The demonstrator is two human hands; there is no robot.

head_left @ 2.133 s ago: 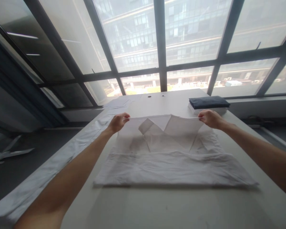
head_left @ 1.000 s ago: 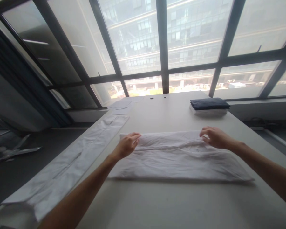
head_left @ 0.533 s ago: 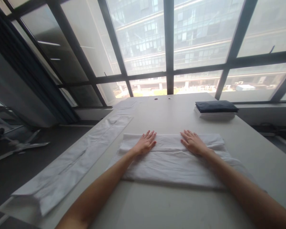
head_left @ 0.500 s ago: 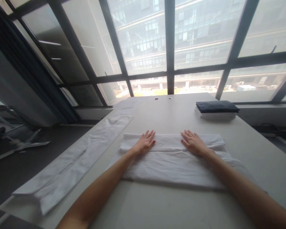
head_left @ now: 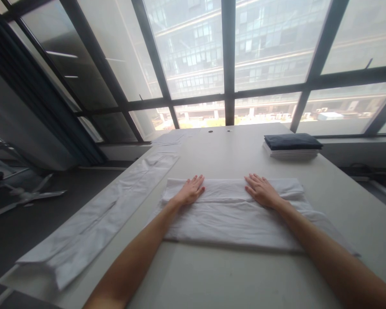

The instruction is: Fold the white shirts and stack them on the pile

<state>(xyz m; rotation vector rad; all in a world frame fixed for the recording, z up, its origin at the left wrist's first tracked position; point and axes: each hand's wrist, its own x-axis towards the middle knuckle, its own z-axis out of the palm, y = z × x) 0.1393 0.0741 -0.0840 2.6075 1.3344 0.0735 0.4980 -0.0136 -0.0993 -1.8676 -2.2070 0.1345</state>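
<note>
Both hands lie flat on the folded white cloth (head_left: 231, 216) in the middle of the table (head_left: 231, 279). The left hand (head_left: 190, 192) and right hand (head_left: 261, 191) are spread, palms down, set apart along the cloth's far fold and gripping nothing. This looks like the pressing of a fold just laid. Another fold would call for pinching an edge, since flat palms hold nothing. No container shows. A long white strip (head_left: 109, 210) lies along the table's left edge, and a dark-topped stack (head_left: 292, 146) sits far right.
</note>
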